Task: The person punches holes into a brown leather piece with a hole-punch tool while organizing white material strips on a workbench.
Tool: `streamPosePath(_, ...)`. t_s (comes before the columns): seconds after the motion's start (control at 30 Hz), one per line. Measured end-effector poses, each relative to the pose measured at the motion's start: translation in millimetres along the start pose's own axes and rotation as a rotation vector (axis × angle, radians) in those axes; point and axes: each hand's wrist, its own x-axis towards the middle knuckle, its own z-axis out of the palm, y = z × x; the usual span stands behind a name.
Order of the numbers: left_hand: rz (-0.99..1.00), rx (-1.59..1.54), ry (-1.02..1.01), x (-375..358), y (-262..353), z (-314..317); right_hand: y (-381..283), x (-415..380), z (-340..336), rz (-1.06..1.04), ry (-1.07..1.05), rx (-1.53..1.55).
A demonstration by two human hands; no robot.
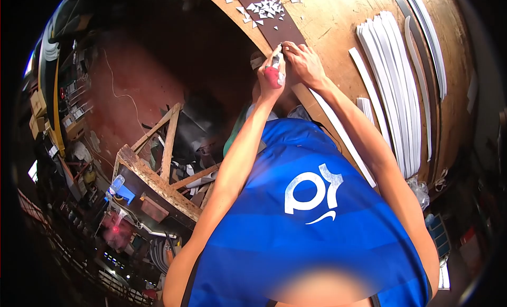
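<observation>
The left hand (272, 74) and right hand (307, 66) meet over the brown strip (285, 33), fingers bunched, their grip indiscernible, probably trimming near white offcuts (268, 10); the next move calls for steadiness.

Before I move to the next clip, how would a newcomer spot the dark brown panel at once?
Start with the light wooden table at upper right. Near its left edge, the dark brown panel runs from the picture's top edge down to the left hand and the right hand. Unlike the narrow white strips farther right, it is broad, dark and strewn with small pale pieces.
</observation>
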Motion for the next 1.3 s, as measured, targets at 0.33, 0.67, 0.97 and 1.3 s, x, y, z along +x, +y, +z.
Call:
streamPosePath(0.33, -0.05, 0.113, 0.0, -11.2, 2.4, 0.0, 1.8, 0.4, 1.7, 0.002, -0.015, 0.001)
streamPosePath(0.67, -0.097, 0.019, -0.024, -23.7, 11.5, -5.6, 0.4, -1.4, 2.6, 0.014, 0.005, 0.042)
streamPosePath(0.97, -0.182, -0.067, -0.039, -9.0, 8.3, -13.5, 2.1, -0.6, -1.1, 0.007, 0.008, 0.061)
streamPosePath(1.3, -0.022, -0.07, 0.035, -5.7, 3.6, -1.8, 2.2, -1.6, -1.2, 0.006, -0.044, 0.006)
